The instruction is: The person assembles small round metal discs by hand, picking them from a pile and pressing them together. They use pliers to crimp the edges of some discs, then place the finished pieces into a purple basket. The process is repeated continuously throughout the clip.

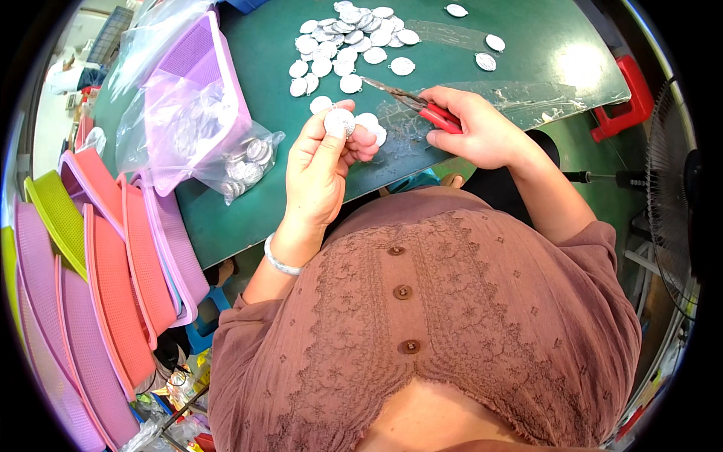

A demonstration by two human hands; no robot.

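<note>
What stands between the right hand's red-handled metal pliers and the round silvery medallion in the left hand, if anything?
Nothing visible blocks the red-handled metal pliers from the round silvery medallion, though the left hand has fingers at the medallion's upper edge.

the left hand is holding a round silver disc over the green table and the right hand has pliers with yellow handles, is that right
Not quite: the pliers have red handles, not yellow, as the head view shows. The rest stands: the left hand holds a round silver disc over the green table, and the right hand has the pliers.
</note>
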